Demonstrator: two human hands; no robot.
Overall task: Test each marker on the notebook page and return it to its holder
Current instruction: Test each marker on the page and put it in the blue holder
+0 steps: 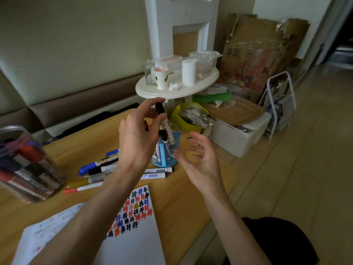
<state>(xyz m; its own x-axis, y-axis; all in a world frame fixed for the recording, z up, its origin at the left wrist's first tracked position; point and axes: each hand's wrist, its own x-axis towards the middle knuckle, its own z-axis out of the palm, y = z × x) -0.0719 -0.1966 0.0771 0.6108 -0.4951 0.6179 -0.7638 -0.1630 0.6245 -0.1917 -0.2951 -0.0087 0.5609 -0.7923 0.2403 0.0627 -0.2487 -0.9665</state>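
Head view: left hand (139, 136) fingers pinch a black-capped whiteboard marker (168, 129) over the blue holder (166, 157); right hand (198, 155) fingers spread, empty. Notebook page (133, 236) shows many marks, yet loose markers (107, 169) on the tabletop (191, 197) probably await testing

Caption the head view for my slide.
Left hand holds a marker at the blue holder; right hand hovers open beside it.

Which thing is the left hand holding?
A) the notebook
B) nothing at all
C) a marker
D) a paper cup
C: the left hand pinches a black-capped marker by its top end, over the blue holder.
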